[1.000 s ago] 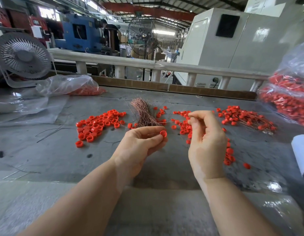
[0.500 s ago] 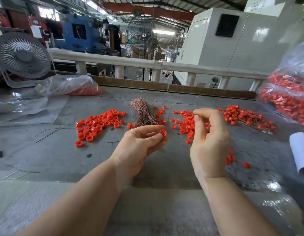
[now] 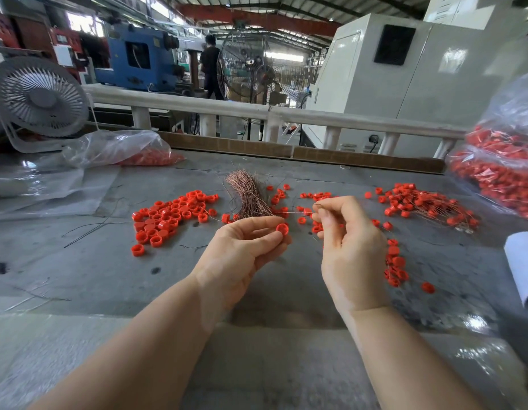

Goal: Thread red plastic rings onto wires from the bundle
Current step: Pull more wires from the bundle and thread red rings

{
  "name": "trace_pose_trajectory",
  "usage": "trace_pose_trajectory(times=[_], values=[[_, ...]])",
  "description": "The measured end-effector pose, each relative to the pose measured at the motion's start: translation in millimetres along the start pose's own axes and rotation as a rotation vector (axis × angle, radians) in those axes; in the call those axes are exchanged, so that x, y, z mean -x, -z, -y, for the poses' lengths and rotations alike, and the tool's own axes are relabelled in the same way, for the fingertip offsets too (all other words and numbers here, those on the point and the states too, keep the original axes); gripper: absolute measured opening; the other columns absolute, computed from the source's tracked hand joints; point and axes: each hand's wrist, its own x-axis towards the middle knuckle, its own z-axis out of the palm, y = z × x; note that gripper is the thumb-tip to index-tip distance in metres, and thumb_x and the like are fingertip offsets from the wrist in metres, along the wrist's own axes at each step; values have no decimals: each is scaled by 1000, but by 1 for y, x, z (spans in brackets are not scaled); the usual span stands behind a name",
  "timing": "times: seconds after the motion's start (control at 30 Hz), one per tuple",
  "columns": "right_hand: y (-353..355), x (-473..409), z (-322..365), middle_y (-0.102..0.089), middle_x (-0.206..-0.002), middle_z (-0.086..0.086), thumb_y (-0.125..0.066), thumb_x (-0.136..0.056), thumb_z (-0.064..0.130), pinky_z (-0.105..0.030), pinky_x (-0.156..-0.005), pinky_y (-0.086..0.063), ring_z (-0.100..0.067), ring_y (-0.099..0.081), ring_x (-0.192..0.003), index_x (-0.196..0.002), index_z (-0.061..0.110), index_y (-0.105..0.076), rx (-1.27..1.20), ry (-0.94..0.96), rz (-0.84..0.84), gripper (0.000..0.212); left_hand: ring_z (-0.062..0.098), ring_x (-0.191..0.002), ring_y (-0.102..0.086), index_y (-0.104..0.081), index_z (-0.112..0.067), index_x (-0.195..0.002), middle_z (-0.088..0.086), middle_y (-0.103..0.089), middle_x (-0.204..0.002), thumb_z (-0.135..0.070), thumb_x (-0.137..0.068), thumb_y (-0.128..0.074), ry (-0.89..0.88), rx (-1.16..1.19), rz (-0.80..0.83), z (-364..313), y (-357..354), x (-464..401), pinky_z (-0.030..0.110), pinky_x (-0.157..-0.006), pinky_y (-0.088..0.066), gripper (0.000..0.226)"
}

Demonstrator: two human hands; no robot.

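Left hand (image 3: 245, 247) palm-up at centre, thumb and fingertips pinched narrow on one red ring (image 3: 282, 228), hole seemingly turned toward three o'clock so as to face the incoming wire. Right hand (image 3: 350, 241) just beside it at three o'clock, thumb and forefinger nipped tight on a single thin wire (image 3: 292, 213), tip pointing toward nine o'clock and passing just above the ring, apparently not yet through it. Both hands raised off the grey table (image 3: 94, 276), probably for free aiming. Copper wire bundle (image 3: 250, 196) at twelve o'clock of the left hand, within easy reach for the next strand. Loose rings (image 3: 171, 217) heaped at ten o'clock, handy to the picking hand. Finished pile (image 3: 428, 205) of ringed wires at two o'clock, on the wire hand's side for dropping off. Bags of red pieces (image 3: 505, 170) farther out toward two o'clock, likely bulk stock or output; which, cannot be told.
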Motion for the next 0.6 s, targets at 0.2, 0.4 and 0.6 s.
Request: trace_pose_trajectory(times=[0.2, 0.4, 0.6], values=[[-1, 1, 0, -67, -79, -3, -58, -88, 4, -30, -68, -46, -22, -62, -72, -88, 5, -65, 36, -3, 45, 7, 11, -63, -68, -65, -3, -82, 5, -69, -66, 13, -81, -55, -11, -17, -5, 0, 0, 0, 17, -60, -55, 18], [-2, 1, 0, -67, -80, -5, -61, -85, 0, -29, -71, -46, -22, -62, -77, -85, 4, -68, 29, 24, 172, 7, 10, -63, -68, -65, -2, -83, 5, -69, -66, 12, -80, -56, -13, -15, -1, 0, 0, 0, 18, -64, -56, 17], [-2, 1, 1, -65, -82, -4, -61, -85, -1, -27, -72, -46, -19, -61, -78, -86, 4, -69, 7, 66, 157, 10, 11, -65, -69, -64, -3, -83, 5, -70, -68, 13, -79, -55, -12, 38, 22, 0, -1, -1, 18, -64, -56, 18]])
